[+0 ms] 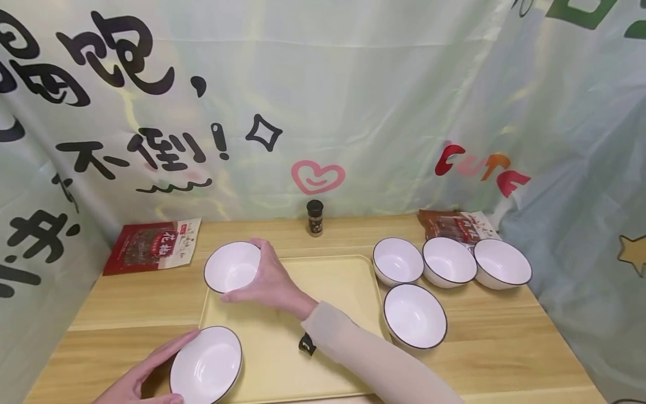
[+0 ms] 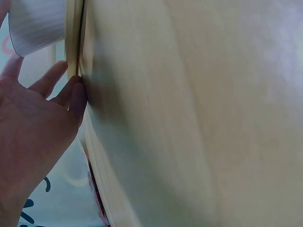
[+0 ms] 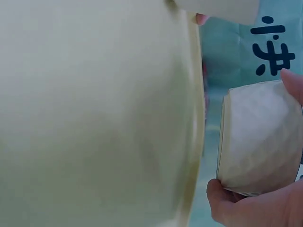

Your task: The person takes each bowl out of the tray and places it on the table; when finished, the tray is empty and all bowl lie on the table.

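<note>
My right hand (image 1: 267, 280) pinches a white, dark-rimmed bowl (image 1: 229, 268) at the far left corner of the cream tray (image 1: 323, 314). In the right wrist view, thumb and fingers span this bowl (image 3: 260, 137), with a gap between its base and the tray edge (image 3: 194, 118). My left hand (image 1: 146, 373) curves round the left side of another white bowl (image 1: 207, 365) at the tray's near left. The left wrist view shows that bowl (image 2: 38, 26) against the tray edge, a fingertip at its rim and the lower fingers of the left hand (image 2: 42, 109) by the tray.
Right of the tray stand white bowls (image 1: 398, 261), several in all, one (image 1: 415, 316) nearer me. A red spice packet (image 1: 153, 245) lies back left, another (image 1: 456, 226) back right. A black-capped jar (image 1: 315, 217) stands by the curtain. A small black object (image 1: 307, 344) shows beside my right sleeve.
</note>
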The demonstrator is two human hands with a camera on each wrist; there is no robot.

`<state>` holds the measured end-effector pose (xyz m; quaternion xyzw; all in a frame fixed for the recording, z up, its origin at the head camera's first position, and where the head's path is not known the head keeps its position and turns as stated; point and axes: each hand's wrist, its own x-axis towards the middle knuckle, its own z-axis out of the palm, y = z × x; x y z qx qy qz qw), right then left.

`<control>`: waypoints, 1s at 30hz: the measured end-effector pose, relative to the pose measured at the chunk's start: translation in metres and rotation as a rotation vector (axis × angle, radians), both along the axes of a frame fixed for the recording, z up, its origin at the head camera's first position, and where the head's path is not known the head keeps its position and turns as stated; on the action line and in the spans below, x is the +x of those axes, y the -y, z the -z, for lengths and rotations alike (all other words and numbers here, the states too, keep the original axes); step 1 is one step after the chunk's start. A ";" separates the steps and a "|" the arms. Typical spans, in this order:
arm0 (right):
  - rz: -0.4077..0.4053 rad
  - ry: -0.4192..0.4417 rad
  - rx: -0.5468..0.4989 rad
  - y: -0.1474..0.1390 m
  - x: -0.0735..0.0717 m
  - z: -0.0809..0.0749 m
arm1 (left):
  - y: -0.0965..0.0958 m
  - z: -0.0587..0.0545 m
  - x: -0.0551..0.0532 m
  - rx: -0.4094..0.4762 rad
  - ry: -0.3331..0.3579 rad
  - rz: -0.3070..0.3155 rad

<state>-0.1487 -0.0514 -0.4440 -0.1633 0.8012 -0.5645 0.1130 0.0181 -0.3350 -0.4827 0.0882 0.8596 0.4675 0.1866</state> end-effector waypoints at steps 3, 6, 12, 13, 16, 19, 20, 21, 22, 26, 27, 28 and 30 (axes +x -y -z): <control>0.022 -0.015 0.000 -0.005 0.002 -0.006 | 0.000 0.000 0.000 -0.013 -0.035 0.001; 0.036 -0.030 -0.001 -0.013 0.005 -0.014 | -0.001 -0.001 0.000 -0.011 -0.045 0.000; 0.051 -0.038 -0.012 -0.033 0.012 -0.031 | 0.001 0.004 -0.002 0.028 0.127 -0.037; 0.055 -0.039 -0.012 -0.037 0.013 -0.033 | 0.003 0.008 -0.002 0.035 0.146 -0.042; 0.067 -0.041 -0.022 -0.047 0.017 -0.040 | 0.009 0.020 -0.003 0.051 0.175 -0.056; 0.080 -0.040 -0.025 -0.057 0.022 -0.045 | 0.014 0.032 -0.004 0.036 0.156 -0.051; 0.082 -0.037 -0.030 -0.061 0.024 -0.046 | 0.015 0.034 -0.003 0.031 0.142 -0.041; 0.084 -0.035 -0.034 -0.065 0.026 -0.047 | 0.015 0.035 -0.003 0.019 0.131 -0.034; 0.085 -0.032 -0.038 -0.069 0.028 -0.048 | 0.015 0.035 -0.003 0.013 0.120 -0.027; 0.072 -0.032 -0.071 -0.089 0.034 -0.051 | 0.008 0.023 -0.004 0.020 0.131 -0.030; 0.070 -0.034 -0.074 -0.094 0.035 -0.052 | 0.006 0.019 -0.004 0.019 0.145 -0.038; 0.069 -0.033 -0.073 -0.099 0.036 -0.052 | 0.005 0.016 -0.004 0.021 0.151 -0.044; 0.074 -0.031 -0.067 -0.111 0.039 -0.054 | 0.003 0.012 -0.005 0.021 0.148 -0.044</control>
